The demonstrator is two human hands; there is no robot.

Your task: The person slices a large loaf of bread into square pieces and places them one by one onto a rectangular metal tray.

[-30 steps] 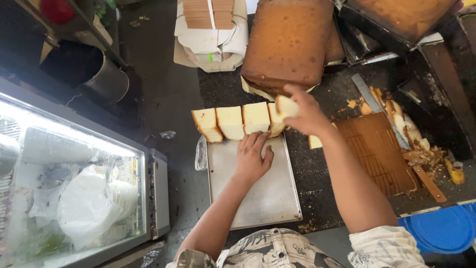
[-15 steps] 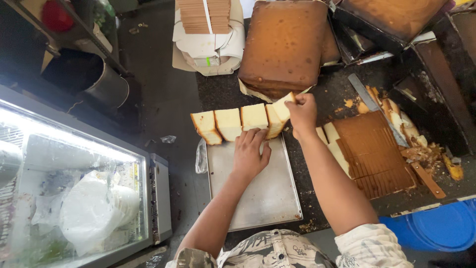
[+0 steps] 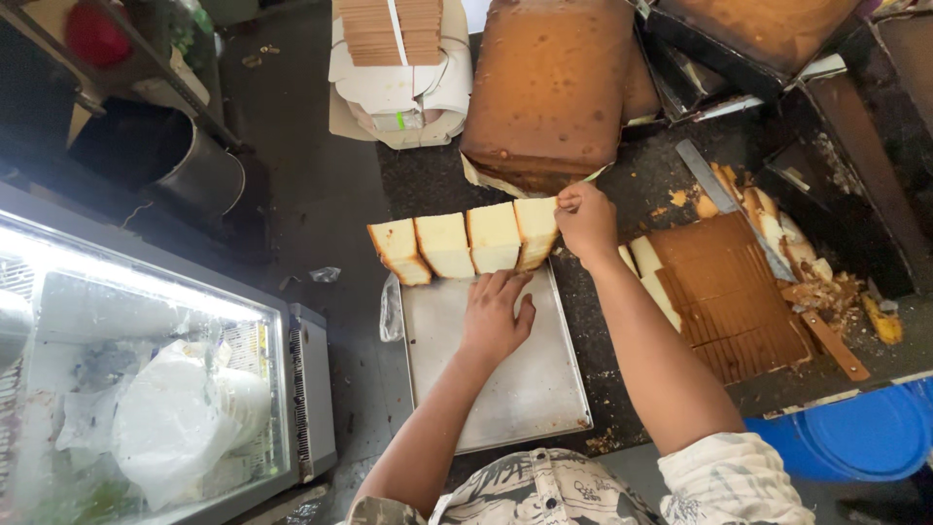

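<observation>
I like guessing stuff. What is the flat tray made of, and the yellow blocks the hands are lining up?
The tray looks like bare metal: dull grey, faintly shiny, with a thin raised rim. The blocks look like sponge cake slices: pale yellow, soft and crumbly, with brown baked crust edges. The left hand steadies them; the right hand holds the end slice.

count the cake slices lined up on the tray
4, in a row along the tray's far edge: slices at and, the last beside the right hand.

Bare forearms, a rolled cream sleeve (image 3: 734, 476) and a grey leaf-patterned top (image 3: 539, 491).
</observation>
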